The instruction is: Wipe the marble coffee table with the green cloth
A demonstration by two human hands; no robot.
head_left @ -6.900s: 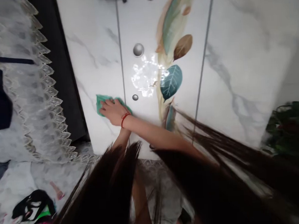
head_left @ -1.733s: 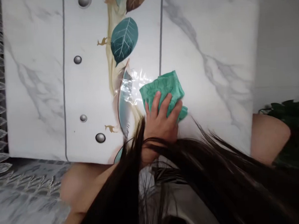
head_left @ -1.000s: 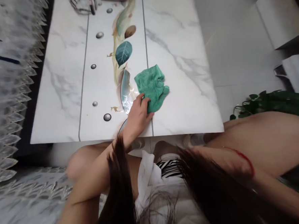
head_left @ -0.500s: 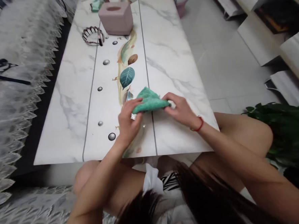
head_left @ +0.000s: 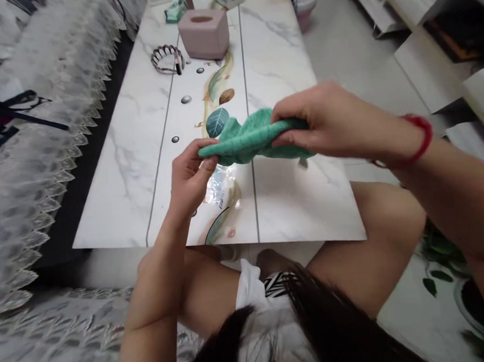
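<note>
A green cloth is stretched between both my hands above the white marble-patterned table. My left hand pinches its left end between thumb and fingers. My right hand, with a red string at the wrist, grips its right end from above. The cloth hangs clear of the tabletop, over the painted leaf strip that runs down the table's middle.
At the table's far end stand a pink tissue box, a dark hair hoop and some small items. A lace-covered sofa runs along the left. White low shelves are at the right, and a green plant is by my right knee.
Earlier my right hand, then my left, wiped the tabletop with the cloth. Both hands have since taken the cloth by its ends and lifted it off the table.
</note>
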